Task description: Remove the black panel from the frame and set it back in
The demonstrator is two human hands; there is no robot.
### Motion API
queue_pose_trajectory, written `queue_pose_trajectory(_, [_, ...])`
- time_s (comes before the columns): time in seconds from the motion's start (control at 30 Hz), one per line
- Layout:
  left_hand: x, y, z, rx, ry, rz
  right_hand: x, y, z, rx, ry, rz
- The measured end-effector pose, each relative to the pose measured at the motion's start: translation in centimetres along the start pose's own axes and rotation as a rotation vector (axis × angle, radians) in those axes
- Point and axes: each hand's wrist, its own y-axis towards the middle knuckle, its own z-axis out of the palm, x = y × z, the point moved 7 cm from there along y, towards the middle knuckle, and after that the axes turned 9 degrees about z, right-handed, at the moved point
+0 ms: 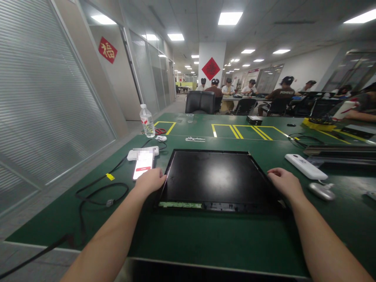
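A black flat display panel (217, 176) lies on the green table (223, 243) in front of me, with a green circuit strip (180, 205) along its near edge. My left hand (150, 181) is closed on the panel's left edge, beside a phone (143, 164) with a lit screen. On the other side, my right hand (284, 181) is at the panel's right edge with its fingers curled against it; the fingertips are partly hidden.
A water bottle (147, 121) stands at the back left. Black cables (102, 188) loop at the left. White power bank (305, 166) and silver mouse-like device (321, 191) lie at the right. Calipers (195, 139) lie behind the panel. Several people sit in the background.
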Motion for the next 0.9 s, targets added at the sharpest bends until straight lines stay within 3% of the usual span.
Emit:
queue_pose_trajectory(0.13, [-0.8,0.0,0.5,0.066,0.081,0.045,0.1,0.3,1.0,0.041,-0.023,-0.025])
queue_pose_trajectory(0.6, [-0.4,1.3,0.6,-0.007,0.018,0.142,0.2,0.1,1.4,0.047,-0.004,-0.052])
queue_pose_trajectory(0.9, [0.1,1.0,-1.0,-0.254,-0.396,0.085,0.1,0.0,1.1,0.037,-0.029,-0.046])
